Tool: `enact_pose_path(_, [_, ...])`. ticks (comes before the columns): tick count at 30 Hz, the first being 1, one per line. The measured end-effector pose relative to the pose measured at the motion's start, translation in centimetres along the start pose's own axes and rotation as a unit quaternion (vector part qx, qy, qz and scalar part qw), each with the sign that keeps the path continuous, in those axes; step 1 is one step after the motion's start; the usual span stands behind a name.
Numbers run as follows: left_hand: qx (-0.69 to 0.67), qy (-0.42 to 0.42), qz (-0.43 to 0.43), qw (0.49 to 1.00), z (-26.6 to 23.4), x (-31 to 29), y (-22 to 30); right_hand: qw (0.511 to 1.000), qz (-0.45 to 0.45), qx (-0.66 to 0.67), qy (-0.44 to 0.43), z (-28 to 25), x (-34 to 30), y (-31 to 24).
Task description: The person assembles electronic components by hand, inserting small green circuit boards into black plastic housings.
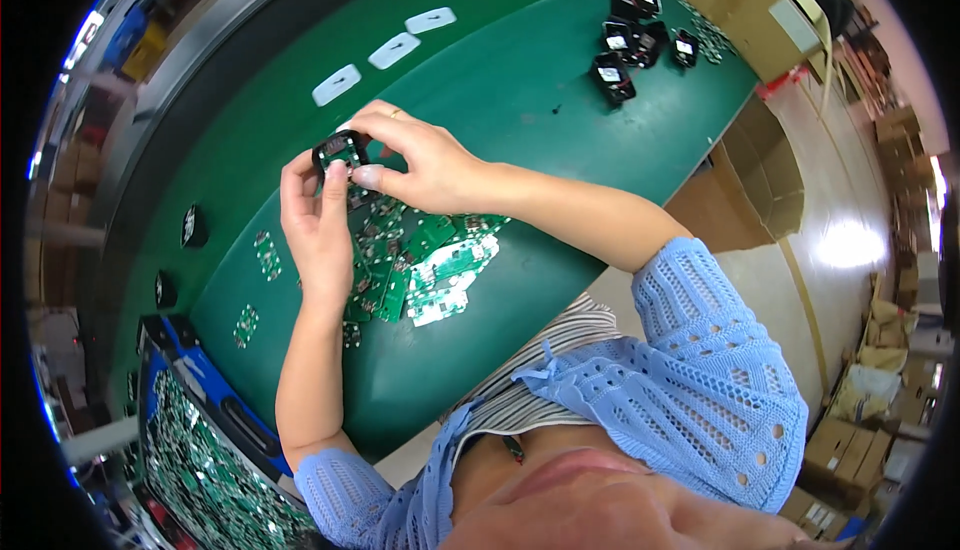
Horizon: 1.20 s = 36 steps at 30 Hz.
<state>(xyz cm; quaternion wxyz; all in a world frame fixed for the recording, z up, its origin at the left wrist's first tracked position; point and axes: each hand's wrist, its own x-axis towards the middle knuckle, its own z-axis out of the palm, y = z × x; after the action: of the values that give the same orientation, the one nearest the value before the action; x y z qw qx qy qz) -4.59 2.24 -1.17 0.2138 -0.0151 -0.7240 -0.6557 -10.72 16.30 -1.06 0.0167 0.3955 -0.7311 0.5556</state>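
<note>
Above the pile, my left hand and my right hand hold one small black plastic housing between them. A green circuit board shows in its open face. My left thumb presses on the lower part of the board. My right thumb reaches in at the right edge, while the right fingers curl behind the housing and are partly hidden. Just below my hands lies a heap of green circuit boards, some joined in shiny panels. Two single boards lie left of my left forearm.
Several black housings are grouped at the far right, beside more small boards and a cardboard box. White cards lie along a green strip beyond the table. A blue crate full of boards stands at lower left.
</note>
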Motion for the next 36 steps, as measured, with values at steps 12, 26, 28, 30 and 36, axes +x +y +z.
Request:
enact_pose_path(12, [0.459,0.156,-0.131,0.865,-15.8,11.6,-10.6,0.767,0.276,-0.419,0.400,-18.4,-9.4,4.9])
enact_pose_path(26, [0.050,-0.179,-0.032,0.982,1.6,0.1,2.4,0.954,-0.065,-0.250,0.153,-7.5,-5.3,1.2])
enact_pose_path(28, [-0.019,-0.208,-0.071,0.975,1.9,-0.8,2.6,0.956,-0.117,-0.250,0.101,-4.9,-3.9,-0.6])
enact_pose_path(30, [-0.001,-0.206,-0.070,0.976,1.3,-1.3,2.4,0.959,-0.134,-0.235,0.081,-3.0,-2.8,-1.6])
enact_pose_path(36, [-0.061,-0.049,-0.170,0.982,-2.6,-1.7,2.5,0.991,-0.028,0.101,0.077,-2.1,-1.9,-1.8])
